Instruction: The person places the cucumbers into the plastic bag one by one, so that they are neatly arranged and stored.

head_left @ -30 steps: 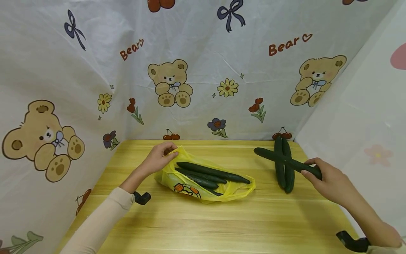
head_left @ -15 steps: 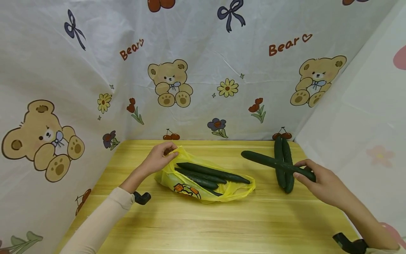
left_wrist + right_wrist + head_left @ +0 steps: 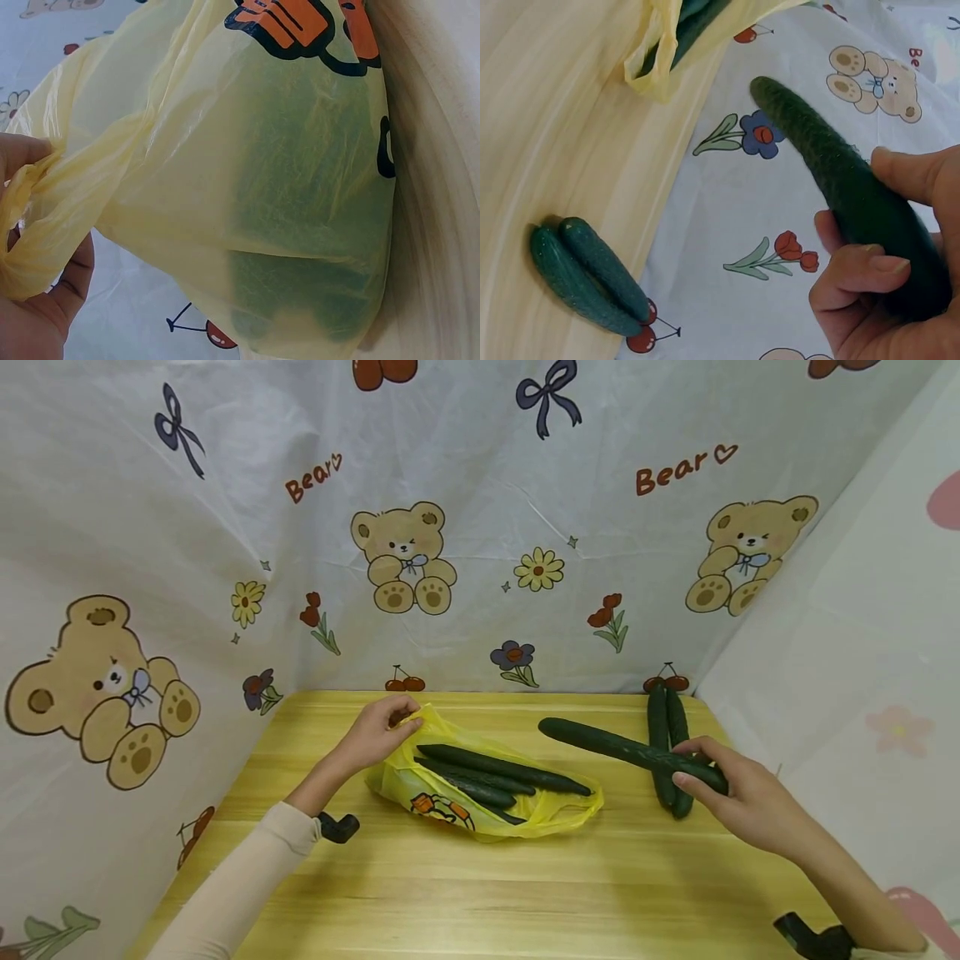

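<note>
A yellow plastic bag point(image 3: 442, 797) lies on its side with its mouth toward the right, several cucumbers point(image 3: 502, 767) inside. My left hand point(image 3: 377, 729) pinches the bag's upper left edge and lifts it; in the left wrist view the bunched plastic point(image 3: 45, 195) sits between thumb and fingers. In my right hand point(image 3: 750, 793) is a long dark green cucumber point(image 3: 600, 741), gripped near its right end and raised above the table. Its free end points left toward the bag's mouth. The right wrist view shows thumb and fingers wrapped round this cucumber point(image 3: 832, 165).
Two more cucumbers point(image 3: 658, 727) lie side by side at the table's back right, partly hidden by the held one. Behind the wooden table point(image 3: 480, 902) hangs a white sheet point(image 3: 480, 460) printed with bears, and similar sheets close off both sides.
My right hand has carried the cucumber leftward, bringing its free end closer to the bag. The left hand and the bag stay where they were.
</note>
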Demonstrator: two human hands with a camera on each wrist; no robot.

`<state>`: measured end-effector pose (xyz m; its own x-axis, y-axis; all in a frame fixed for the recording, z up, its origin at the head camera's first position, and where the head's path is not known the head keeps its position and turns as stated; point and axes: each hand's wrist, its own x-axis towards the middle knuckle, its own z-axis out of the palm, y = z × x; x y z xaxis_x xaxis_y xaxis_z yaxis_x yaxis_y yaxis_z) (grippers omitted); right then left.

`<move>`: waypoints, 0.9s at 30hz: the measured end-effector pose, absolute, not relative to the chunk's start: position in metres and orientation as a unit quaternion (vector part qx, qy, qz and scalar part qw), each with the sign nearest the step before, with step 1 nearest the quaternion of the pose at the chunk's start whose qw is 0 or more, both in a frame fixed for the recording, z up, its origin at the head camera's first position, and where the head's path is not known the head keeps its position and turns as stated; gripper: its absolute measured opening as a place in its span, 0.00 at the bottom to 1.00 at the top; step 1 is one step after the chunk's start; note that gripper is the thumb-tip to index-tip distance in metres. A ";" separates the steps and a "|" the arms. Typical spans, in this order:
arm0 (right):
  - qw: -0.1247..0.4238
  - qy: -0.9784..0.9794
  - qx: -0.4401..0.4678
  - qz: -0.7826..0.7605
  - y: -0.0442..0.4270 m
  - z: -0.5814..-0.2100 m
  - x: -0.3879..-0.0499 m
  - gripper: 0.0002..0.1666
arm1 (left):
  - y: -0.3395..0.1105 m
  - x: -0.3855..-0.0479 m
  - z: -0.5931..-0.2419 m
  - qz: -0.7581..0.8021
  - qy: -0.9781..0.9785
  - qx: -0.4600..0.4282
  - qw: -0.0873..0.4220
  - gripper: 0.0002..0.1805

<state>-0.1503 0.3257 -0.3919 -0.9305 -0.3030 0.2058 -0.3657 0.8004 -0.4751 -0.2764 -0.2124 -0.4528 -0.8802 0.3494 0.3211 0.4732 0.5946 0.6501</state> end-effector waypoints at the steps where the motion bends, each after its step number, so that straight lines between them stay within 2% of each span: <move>1: 0.063 -0.947 0.181 0.259 0.324 -0.392 -0.150 0.19 | -0.212 -0.276 -0.453 -0.387 -0.889 -0.231 0.080 0.04; 9: 0.067 -0.938 0.224 0.258 0.305 -0.391 -0.147 0.19 | -0.212 -0.276 -0.453 -0.391 -0.887 -0.232 0.083 0.05; 14: 0.049 -0.930 0.245 0.269 0.293 -0.389 -0.144 0.18 | -0.213 -0.277 -0.453 -0.389 -0.887 -0.232 0.085 0.08; 22: 0.034 -0.936 0.259 0.234 0.276 -0.393 -0.148 0.19 | -0.213 -0.277 -0.454 -0.394 -0.887 -0.227 0.079 0.03; 27: 0.031 -0.929 0.281 0.240 0.262 -0.401 -0.158 0.20 | -0.213 -0.277 -0.453 -0.394 -0.887 -0.227 0.077 0.04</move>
<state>-0.1578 0.2616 -0.4008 -0.8404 -0.5068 0.1923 -0.5366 0.7275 -0.4276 -0.2769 -0.2129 -0.4534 -0.8851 0.3418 0.3159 0.4636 0.5865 0.6642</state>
